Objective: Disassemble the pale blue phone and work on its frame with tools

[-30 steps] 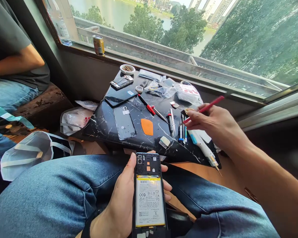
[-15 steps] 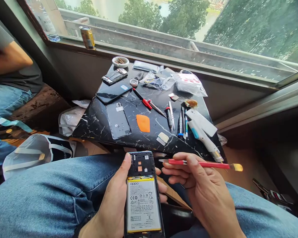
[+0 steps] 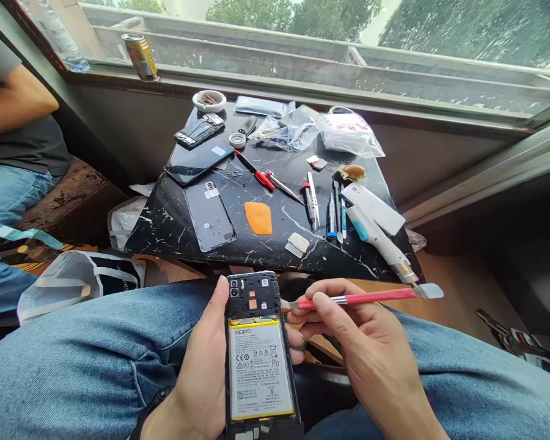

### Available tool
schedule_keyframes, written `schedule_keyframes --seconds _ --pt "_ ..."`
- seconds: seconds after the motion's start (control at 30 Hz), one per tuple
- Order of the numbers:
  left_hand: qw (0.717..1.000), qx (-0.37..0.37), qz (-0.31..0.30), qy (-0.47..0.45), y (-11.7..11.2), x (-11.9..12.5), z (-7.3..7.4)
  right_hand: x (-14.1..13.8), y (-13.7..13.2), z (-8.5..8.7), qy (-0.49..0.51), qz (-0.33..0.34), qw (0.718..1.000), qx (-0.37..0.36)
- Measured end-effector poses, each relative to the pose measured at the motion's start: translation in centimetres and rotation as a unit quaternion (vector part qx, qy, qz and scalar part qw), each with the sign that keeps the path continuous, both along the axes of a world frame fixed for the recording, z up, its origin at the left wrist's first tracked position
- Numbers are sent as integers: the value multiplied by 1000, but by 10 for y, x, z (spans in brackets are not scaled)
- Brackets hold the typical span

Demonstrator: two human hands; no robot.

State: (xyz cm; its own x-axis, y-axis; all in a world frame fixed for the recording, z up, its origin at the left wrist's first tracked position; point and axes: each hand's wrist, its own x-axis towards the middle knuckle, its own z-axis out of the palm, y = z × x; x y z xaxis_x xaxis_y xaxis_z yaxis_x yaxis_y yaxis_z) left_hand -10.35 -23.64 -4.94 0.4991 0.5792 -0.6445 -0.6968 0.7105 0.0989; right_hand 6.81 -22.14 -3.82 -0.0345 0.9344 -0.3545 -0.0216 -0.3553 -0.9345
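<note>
My left hand (image 3: 204,360) is closed around an opened phone (image 3: 251,305), its back cover off and its battery (image 3: 261,370), marked "oppo", facing up. The thumb lies along the left edge, fingertips along the right. My right hand (image 3: 355,339) pinches a red-handled pry tool (image 3: 380,297) between thumb and fingers. The tool's thin metal tip points left at the phone's upper right edge; whether it touches I cannot tell. A wide flat blade forms its other end. A detached back cover (image 3: 209,217) lies on the table.
On the black marbled table (image 3: 279,189) lie an orange pick (image 3: 258,218), several screwdrivers and tweezers, a dark phone (image 3: 199,162), plastic bags (image 3: 348,134) and a white tool (image 3: 382,247) near the right edge. A can (image 3: 140,58) stands on the sill. Another person sits at left.
The pry tool's tip has moved left to the phone's edge, and the tool has turned so its wide end shows flat. The phone's lower part shows more. The camera view has shifted slightly.
</note>
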Motion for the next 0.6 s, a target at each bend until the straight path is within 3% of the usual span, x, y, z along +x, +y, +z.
schedule_keyframes --seconds 0.17,0.4,0.6 --pt "1000 23 17 8 -1 0 0 -3 0 -2 -13 13 1000 11" --pt "993 62 100 -8 1 4 7 -3 -1 -10 -53 46 998 -2" --pt "995 31 93 31 4 2 14 -5 -1 -12 -82 75 994 17"
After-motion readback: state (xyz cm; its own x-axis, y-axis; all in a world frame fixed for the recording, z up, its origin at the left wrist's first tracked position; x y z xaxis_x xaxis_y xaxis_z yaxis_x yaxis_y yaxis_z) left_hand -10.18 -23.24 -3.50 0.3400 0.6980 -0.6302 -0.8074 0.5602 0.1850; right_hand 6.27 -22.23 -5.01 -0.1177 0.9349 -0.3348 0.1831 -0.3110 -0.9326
